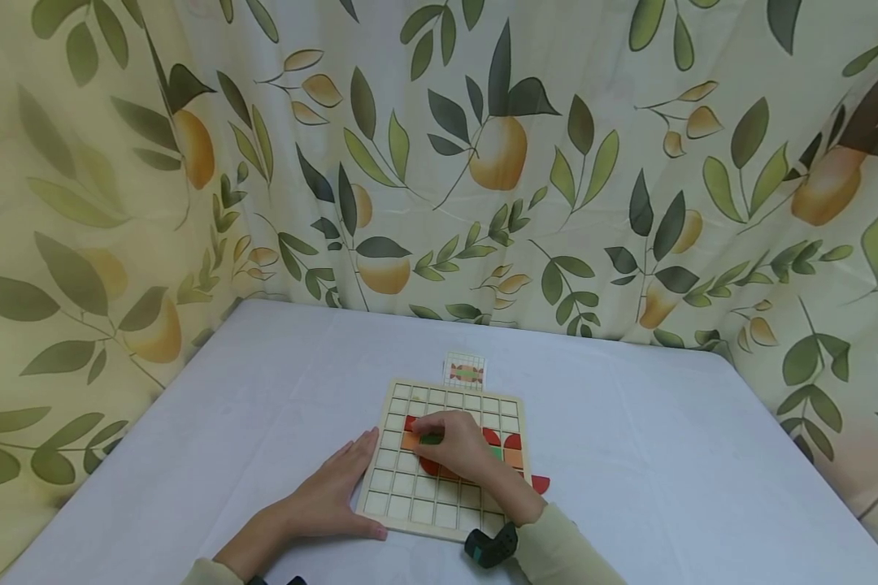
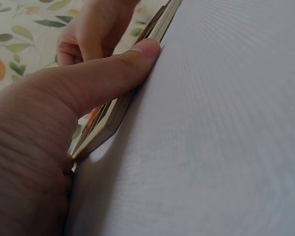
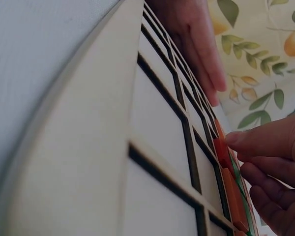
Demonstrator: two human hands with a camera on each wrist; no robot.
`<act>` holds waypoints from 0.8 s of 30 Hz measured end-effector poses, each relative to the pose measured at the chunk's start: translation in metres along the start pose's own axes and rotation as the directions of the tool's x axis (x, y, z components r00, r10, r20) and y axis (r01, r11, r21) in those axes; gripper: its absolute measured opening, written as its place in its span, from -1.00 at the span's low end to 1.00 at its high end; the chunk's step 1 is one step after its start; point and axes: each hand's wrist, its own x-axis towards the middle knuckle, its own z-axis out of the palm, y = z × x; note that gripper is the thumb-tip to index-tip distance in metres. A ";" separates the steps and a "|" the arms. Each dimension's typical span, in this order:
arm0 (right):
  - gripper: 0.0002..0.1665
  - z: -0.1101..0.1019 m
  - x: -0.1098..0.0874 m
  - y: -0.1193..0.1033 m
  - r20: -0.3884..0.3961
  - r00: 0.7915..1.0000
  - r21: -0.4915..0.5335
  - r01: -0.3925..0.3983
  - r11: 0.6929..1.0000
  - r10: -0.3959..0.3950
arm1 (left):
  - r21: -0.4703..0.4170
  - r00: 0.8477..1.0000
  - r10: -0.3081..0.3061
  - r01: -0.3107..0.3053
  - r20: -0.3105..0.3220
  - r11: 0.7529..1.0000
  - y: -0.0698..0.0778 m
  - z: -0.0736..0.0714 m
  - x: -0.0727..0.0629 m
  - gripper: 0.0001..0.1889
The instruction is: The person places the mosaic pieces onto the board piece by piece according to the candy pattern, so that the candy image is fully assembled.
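Observation:
A wooden grid board (image 1: 402, 483) lies on the table with red, orange and green pieces in its cells. My left hand (image 1: 329, 491) steadies its near-left corner, fingers straight along the left side and thumb along the near edge. In the left wrist view, that thumb (image 2: 123, 69) rests against the board's rim. My right hand (image 1: 457, 443) reaches over the board, thumb and forefinger bent down around a green piece (image 1: 431, 439). Beside them sits an orange piece (image 1: 409, 440). The right thumb touches a red piece (image 3: 221, 151) in the right wrist view; whether the fingers pinch a piece, I cannot tell.
A small pattern card (image 1: 465, 370) lies just behind the board. One red piece (image 1: 541, 484) is outside the board's right edge. More pieces, including a red one (image 1: 512, 441) and an orange one (image 1: 513, 457), fill cells at the right. A leaf-patterned curtain (image 1: 439, 162) hangs behind the table.

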 end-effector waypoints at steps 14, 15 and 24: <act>-0.68 -0.032 -0.029 0.015 -0.042 0.998 0.052 -0.045 0.998 0.048 | 0.006 1.000 -0.031 0.031 -0.007 1.000 0.000 0.000 -0.001 0.34; -0.68 -0.036 -0.031 0.016 -0.050 0.998 0.045 -0.046 0.998 0.048 | 0.004 0.999 -0.031 0.031 -0.008 1.000 0.000 0.001 -0.001 0.34; -0.66 -0.063 -0.050 0.023 -0.163 0.972 -0.042 -0.178 0.983 0.169 | 0.001 1.000 -0.027 0.027 -0.007 1.000 -0.001 0.003 0.000 0.34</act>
